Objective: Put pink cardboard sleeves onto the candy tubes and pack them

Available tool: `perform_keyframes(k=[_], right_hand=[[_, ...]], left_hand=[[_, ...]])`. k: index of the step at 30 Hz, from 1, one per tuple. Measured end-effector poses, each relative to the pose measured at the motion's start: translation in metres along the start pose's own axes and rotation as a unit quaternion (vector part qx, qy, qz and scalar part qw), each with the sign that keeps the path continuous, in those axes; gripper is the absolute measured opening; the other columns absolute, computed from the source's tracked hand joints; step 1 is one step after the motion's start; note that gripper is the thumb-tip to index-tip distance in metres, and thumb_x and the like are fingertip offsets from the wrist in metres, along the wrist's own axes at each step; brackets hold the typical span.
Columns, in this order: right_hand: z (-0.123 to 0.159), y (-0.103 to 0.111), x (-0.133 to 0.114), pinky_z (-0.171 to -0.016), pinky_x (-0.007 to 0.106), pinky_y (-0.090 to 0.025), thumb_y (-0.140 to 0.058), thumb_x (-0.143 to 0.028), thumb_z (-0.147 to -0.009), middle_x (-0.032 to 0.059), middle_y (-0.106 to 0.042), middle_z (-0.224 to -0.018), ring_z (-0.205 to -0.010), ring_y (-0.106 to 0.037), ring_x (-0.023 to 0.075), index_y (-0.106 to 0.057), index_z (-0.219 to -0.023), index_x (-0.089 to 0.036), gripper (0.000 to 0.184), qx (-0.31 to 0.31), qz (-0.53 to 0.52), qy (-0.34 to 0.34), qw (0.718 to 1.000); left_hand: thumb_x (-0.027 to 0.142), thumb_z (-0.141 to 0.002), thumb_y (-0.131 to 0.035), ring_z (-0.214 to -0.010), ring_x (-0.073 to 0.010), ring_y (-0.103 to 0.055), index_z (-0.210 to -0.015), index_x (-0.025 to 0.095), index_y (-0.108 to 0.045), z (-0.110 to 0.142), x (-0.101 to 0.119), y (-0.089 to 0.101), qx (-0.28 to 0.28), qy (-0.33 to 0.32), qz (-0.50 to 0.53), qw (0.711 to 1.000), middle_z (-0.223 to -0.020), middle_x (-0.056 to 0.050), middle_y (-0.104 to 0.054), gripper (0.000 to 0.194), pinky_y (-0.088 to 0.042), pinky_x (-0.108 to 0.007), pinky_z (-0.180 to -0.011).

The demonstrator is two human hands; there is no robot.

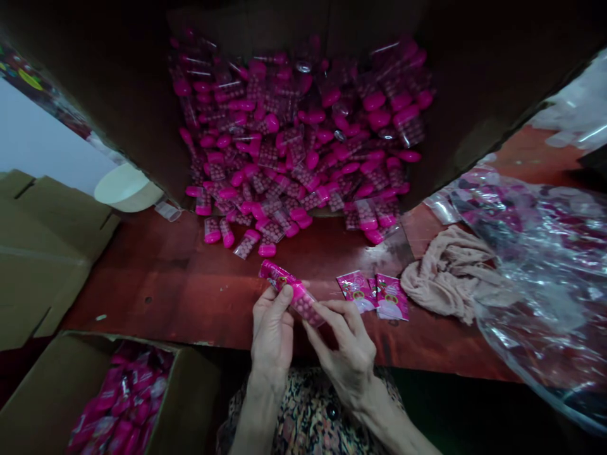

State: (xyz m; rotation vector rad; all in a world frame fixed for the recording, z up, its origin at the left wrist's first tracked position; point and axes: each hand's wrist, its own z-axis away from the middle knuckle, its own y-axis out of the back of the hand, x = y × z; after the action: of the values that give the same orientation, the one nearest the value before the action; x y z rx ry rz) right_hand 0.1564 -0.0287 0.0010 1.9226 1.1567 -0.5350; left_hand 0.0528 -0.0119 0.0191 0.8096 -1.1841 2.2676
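Between my two hands is a clear candy container point(306, 304) with a pink cap and pink balls inside. A pink printed wrapper point(275, 273) covers its upper left end. My left hand point(275, 325) grips the wrapped end, thumb on top. The fingers of my right hand point(344, 344) close on the lower right end. Just right of my hands, a few flat pink printed wrappers point(392, 297) lie on the red table point(190, 284). Beyond my hands, a big heap of similar capped containers point(284, 151) spills out of a large cardboard box point(455, 95).
At lower left, an open carton point(194, 392) holds pink wrapped pieces. A pale bowl point(127, 188) stands left of the large box. To the right lie a crumpled beige cloth point(448, 275) and a clear plastic bag point(550, 284) with pink contents. Folded cardboard point(42, 253) is at far left.
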Motion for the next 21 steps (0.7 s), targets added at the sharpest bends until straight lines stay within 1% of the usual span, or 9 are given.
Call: perform_keyframes(k=[2,5,9,11,12,14,17,19,21], right_hand=[[-0.002,0.001,0.001,-0.065,0.03,-0.057,-0.062,-0.007,-0.075,0.0039,-0.058,-0.085,-0.076,-0.06,0.0159,-0.062,-0.103,-0.022,0.032,0.003,-0.021,-0.023,0.999],[-0.003,0.001,0.003,-0.066,0.031,-0.057,-0.068,-0.009,-0.07,0.0031,-0.061,-0.086,-0.077,-0.061,0.0161,-0.064,-0.099,-0.021,0.031,0.0,-0.084,-0.073,0.994],[0.004,0.0,0.005,-0.065,0.03,-0.058,-0.066,-0.011,-0.074,0.0018,-0.068,-0.087,-0.074,-0.065,0.0153,-0.063,-0.107,-0.024,0.035,-0.027,-0.208,-0.19,0.959],[0.009,-0.001,0.005,-0.06,0.028,-0.058,-0.065,-0.013,-0.076,0.0015,-0.069,-0.085,-0.069,-0.066,0.0148,-0.063,-0.11,-0.025,0.036,-0.031,-0.234,-0.228,0.945],[0.01,-0.001,0.004,-0.058,0.028,-0.058,-0.065,-0.013,-0.076,0.0015,-0.069,-0.085,-0.068,-0.066,0.0147,-0.063,-0.11,-0.025,0.036,-0.032,-0.236,-0.231,0.943],[0.009,-0.001,0.003,-0.058,0.027,-0.058,-0.065,-0.011,-0.076,0.0017,-0.07,-0.085,-0.067,-0.066,0.0144,-0.064,-0.109,-0.025,0.036,-0.03,-0.226,-0.207,0.952],[0.005,0.0,0.0,-0.065,0.029,-0.059,-0.061,-0.005,-0.077,0.004,-0.07,-0.089,-0.073,-0.066,0.0149,-0.063,-0.113,-0.024,0.041,-0.022,-0.175,-0.116,0.977],[0.002,0.0,-0.001,-0.068,0.029,-0.059,-0.058,-0.002,-0.077,0.0059,-0.069,-0.092,-0.078,-0.066,0.0157,-0.061,-0.117,-0.024,0.045,-0.015,-0.148,-0.06,0.987],[0.0,0.001,-0.002,-0.068,0.029,-0.058,-0.058,-0.002,-0.077,0.0056,-0.069,-0.092,-0.078,-0.066,0.0155,-0.062,-0.115,-0.024,0.044,-0.016,-0.154,-0.061,0.986]], left_hand=[[0.021,-0.062,-0.075,-0.07,-0.017,-0.066,-0.076,0.012,-0.067,0.0,0.001,0.0,-0.001,0.0,-0.006,1.0,-0.073,-0.007,-0.072,0.018,-0.05,-0.031,-0.076],[0.022,-0.062,-0.076,-0.074,-0.0188,-0.066,-0.077,0.011,-0.067,-0.001,0.004,0.0,-0.028,0.028,-0.012,0.999,-0.074,-0.008,-0.072,0.02,-0.049,-0.033,-0.079],[0.028,-0.063,-0.075,-0.08,-0.0224,-0.066,-0.079,0.011,-0.069,-0.001,0.006,0.001,-0.065,0.064,-0.007,0.996,-0.075,-0.009,-0.072,0.024,-0.048,-0.036,-0.081],[0.033,-0.064,-0.074,-0.082,-0.0234,-0.066,-0.08,0.012,-0.07,0.001,0.006,0.0,-0.073,0.073,-0.001,0.995,-0.076,-0.01,-0.072,0.027,-0.048,-0.036,-0.08],[0.034,-0.065,-0.073,-0.083,-0.0231,-0.066,-0.08,0.012,-0.07,0.002,0.006,-0.001,-0.073,0.072,-0.001,0.995,-0.077,-0.01,-0.072,0.027,-0.048,-0.035,-0.079],[0.032,-0.064,-0.074,-0.082,-0.0212,-0.066,-0.079,0.012,-0.071,0.004,0.006,-0.004,-0.066,0.058,-0.01,0.996,-0.077,-0.009,-0.073,0.025,-0.048,-0.032,-0.079],[0.026,-0.066,-0.072,-0.078,-0.0181,-0.066,-0.074,0.012,-0.071,0.006,0.001,-0.008,-0.029,0.003,-0.036,0.999,-0.071,-0.007,-0.072,0.016,-0.047,-0.029,-0.081],[0.024,-0.067,-0.071,-0.075,-0.0169,-0.066,-0.071,0.012,-0.071,0.007,-0.003,-0.01,0.005,-0.026,-0.04,0.999,-0.068,-0.006,-0.072,0.012,-0.046,-0.029,-0.082],[0.024,-0.069,-0.07,-0.075,-0.0167,-0.066,-0.072,0.012,-0.071,0.007,-0.003,-0.009,0.009,-0.02,-0.032,0.999,-0.072,-0.006,-0.072,0.012,-0.047,-0.029,-0.081]])
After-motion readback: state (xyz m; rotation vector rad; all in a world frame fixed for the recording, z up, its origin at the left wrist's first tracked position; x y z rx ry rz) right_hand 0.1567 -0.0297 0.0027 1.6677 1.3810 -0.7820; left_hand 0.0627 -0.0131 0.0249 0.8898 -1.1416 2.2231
